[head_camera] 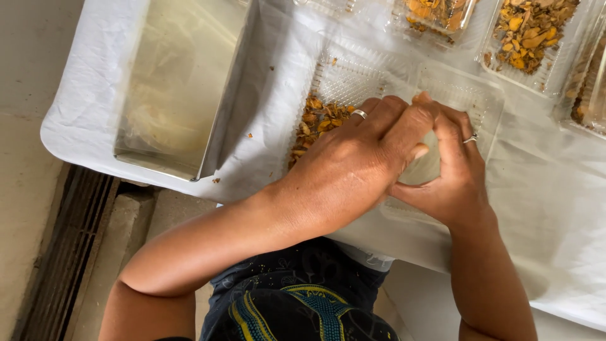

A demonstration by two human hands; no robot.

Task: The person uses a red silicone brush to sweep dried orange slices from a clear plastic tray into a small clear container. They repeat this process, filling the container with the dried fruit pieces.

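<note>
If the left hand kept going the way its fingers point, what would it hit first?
Likely the right hand: the left hand points up and to the right and already overlaps its fingers over the clear plastic container. Depth between them is unclear.

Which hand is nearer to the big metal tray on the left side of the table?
Left. The left hand lies beside the metal tray, over a clear plastic box. The right hand is farther away, behind the left one.
</note>
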